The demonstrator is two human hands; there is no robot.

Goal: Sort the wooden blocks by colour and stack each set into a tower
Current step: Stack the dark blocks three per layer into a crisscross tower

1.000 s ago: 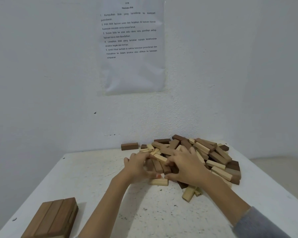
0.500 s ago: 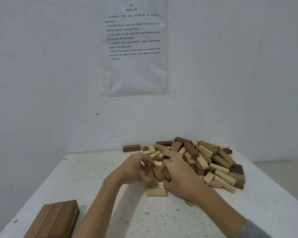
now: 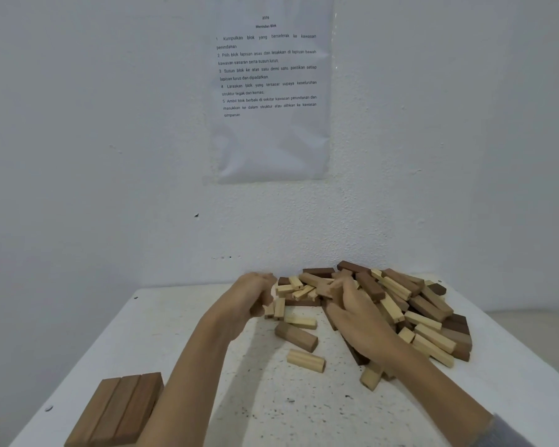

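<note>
A mixed pile of light, mid-brown and dark wooden blocks (image 3: 417, 311) lies at the table's far right. My left hand (image 3: 250, 296) hovers at the pile's left edge, its fingers curled tight round what looks like a brown block; the grip is blurred. My right hand (image 3: 355, 317) lies on the pile's near-left side, fingers curled round a mid-brown block (image 3: 325, 287). A flat layer of three mid-brown blocks (image 3: 117, 411) sits at the near left corner.
A loose mid-brown block (image 3: 296, 337) and a light block (image 3: 305, 360) lie between my hands. Another light block (image 3: 371, 379) pokes out under my right wrist. The white speckled table (image 3: 304, 411) meets a wall bearing an instruction sheet (image 3: 268, 91).
Both hands rose and pulled apart at the pile's left edge. A mid-brown block and some light blocks tumbled out onto the table between them. The camera tilted slightly.
</note>
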